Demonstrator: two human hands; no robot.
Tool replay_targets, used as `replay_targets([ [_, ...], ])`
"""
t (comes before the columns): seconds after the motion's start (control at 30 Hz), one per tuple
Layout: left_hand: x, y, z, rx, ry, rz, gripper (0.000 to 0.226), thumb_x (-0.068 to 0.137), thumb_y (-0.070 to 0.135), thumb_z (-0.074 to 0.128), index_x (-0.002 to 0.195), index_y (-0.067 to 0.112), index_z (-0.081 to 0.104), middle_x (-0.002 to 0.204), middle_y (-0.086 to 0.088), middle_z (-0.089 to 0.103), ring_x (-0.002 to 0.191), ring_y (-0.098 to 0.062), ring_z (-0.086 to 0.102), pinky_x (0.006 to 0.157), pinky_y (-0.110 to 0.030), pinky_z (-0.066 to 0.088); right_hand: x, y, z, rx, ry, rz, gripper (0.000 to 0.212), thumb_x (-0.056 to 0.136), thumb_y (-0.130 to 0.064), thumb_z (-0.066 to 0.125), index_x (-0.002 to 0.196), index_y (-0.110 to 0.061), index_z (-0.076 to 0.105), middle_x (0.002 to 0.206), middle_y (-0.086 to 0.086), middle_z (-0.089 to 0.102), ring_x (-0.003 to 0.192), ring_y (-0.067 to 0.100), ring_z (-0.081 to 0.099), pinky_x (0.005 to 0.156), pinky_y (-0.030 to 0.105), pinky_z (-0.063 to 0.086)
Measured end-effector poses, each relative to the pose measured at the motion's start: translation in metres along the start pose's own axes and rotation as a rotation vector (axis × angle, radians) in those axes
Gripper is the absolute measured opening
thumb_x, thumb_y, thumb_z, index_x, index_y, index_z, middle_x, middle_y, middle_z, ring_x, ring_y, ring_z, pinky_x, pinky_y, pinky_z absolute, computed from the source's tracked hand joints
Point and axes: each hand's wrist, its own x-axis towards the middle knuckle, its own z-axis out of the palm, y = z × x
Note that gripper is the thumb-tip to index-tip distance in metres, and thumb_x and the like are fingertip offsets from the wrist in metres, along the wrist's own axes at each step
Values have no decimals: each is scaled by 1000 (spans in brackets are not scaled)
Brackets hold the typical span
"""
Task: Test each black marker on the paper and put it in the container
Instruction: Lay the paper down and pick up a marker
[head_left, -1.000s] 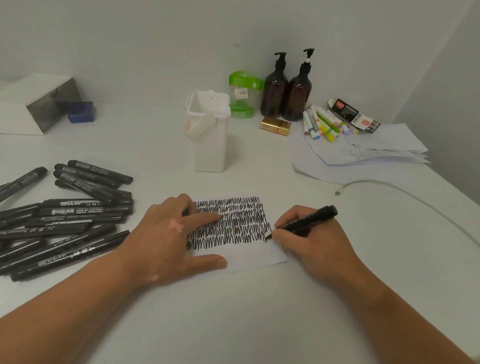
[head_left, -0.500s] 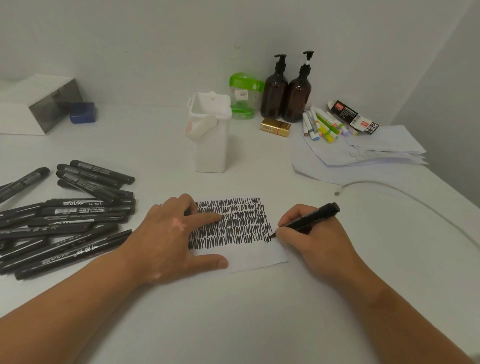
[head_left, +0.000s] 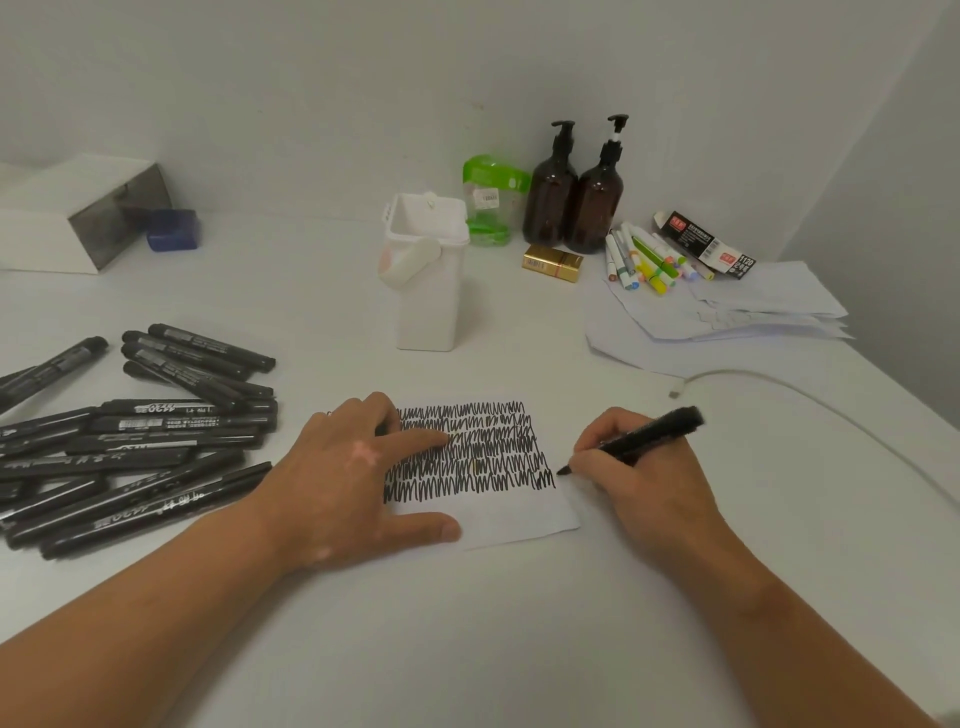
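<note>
Gripping a black marker (head_left: 641, 439) pen-fashion, the right hand (head_left: 636, 475) has fingers closed around the barrel, its tip at the right edge of the paper (head_left: 519, 519), at the end of the scribble rows (whether it touches is unclear). The left hand (head_left: 353, 480) lies flat and open on the paper's left part, holding nothing, forefinger across the scribbles. A pile of markers (head_left: 140, 441) lies left of it on the table (head_left: 467, 649). The white container (head_left: 427, 275) stands upright beyond the paper, lid open.
</note>
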Motion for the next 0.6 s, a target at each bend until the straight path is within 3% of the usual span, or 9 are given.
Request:
replay_targets([
  [0.1,-2,2,-3,-32,6,-5,83,74,91,35,144,47,40,105,12,44,98,-12,45,94,-34,41,3,3,-5,342,102,64,12,69,-25,73,77,-21,65,53,-4,52,46,12,42,43,20,33],
  [0.2,-3,2,-12,-313,73,-50,52,92,48,44,143,37,39,113,12,49,106,-6,46,96,-26,38,10,-2,-12,576,117,71,20,67,-27,80,75,-22,63,56,2,48,47,15,38,40,23,32],
  [0.27,-3,-2,-16,-495,155,-83,51,92,11,49,137,32,42,115,14,53,95,-2,48,83,-12,38,15,-14,-13,557,53,10,28,62,-33,85,78,-17,68,55,1,49,46,14,39,42,23,34],
  [0.33,-4,-6,-20,-604,230,-128,57,91,-7,46,132,32,45,113,17,59,81,-8,53,69,-12,43,23,-31,-7,505,-16,-38,35,60,-34,88,87,-16,74,57,0,55,47,15,43,45,24,38],
  [0.47,-6,-13,-23,-859,309,-219,59,90,1,66,126,43,47,117,21,64,94,-9,67,81,-22,57,40,-74,18,555,-261,-97,32,70,-29,80,100,-16,79,68,7,63,58,20,56,53,29,48],
  [0.6,-4,-20,-21,-1091,337,-334,37,76,10,85,99,36,70,107,12,75,92,-13,74,82,-32,61,48,-92,48,733,-266,-17,12,82,-24,67,76,-15,73,61,14,61,50,22,53,46,30,44],
])
